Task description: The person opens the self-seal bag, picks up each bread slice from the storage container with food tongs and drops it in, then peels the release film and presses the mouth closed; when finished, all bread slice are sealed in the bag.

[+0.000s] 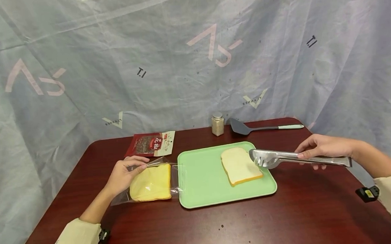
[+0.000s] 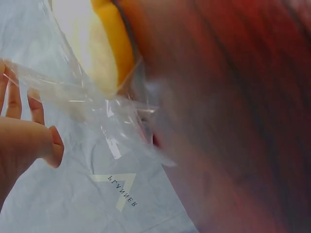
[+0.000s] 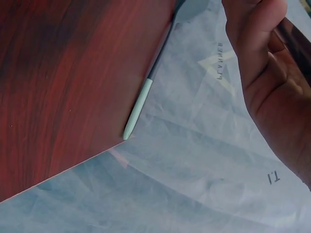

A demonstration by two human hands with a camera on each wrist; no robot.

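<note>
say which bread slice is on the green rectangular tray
The cream, orange-crusted bread slice by the silver tongs; the other slice, under clear plastic, lies left.

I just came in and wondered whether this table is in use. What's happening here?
Someone is working with both hands. The left hand holds a clear bag with a bread slice inside, left of the green tray. The right hand holds tongs that reach the right edge of another slice lying on that tray; whether they grip it is unclear. A packet, a jar and a spatula are at the back, untouched.
</note>
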